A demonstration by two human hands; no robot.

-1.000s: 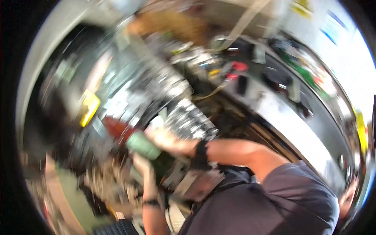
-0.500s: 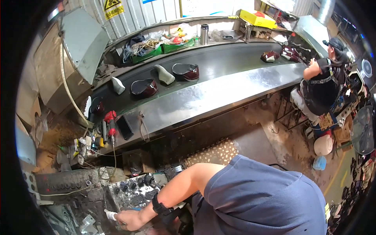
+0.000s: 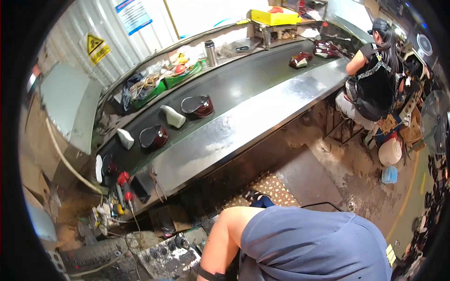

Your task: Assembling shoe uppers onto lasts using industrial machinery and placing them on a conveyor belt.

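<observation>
My left arm [image 3: 224, 241], bare below a blue-grey sleeve [image 3: 309, 239], bends down past the lower edge. A black band circles it low down, and the hand is out of the picture. No right hand shows. Nearest the arm is a worn, white-smeared machine panel [image 3: 165, 256] with black knobs. Beyond, on a dark conveyor belt [image 3: 243, 84], lie glossy dark-red shoe uppers [image 3: 155, 136] with black insides. Between them are white shoe-shaped pieces [image 3: 173, 117], probably soles. At the belt's near left end are a red hand tool [image 3: 123, 179], a flat black slab [image 3: 139, 188] and pincers [image 3: 157, 184].
A metal ledge [image 3: 220, 145] runs along the belt's near side. Green bins [image 3: 180, 80] and a steel flask [image 3: 210, 54] stand behind it. At the far right a co-worker [image 3: 375, 75] sits by more uppers [image 3: 300, 59]. A spotted mat [image 3: 276, 189] covers part of the floor.
My left hand, with white on a finger, was over the grey machinery; it has dropped out below the lower edge. The view has tilted. A sandalled foot now shows on the mat.
</observation>
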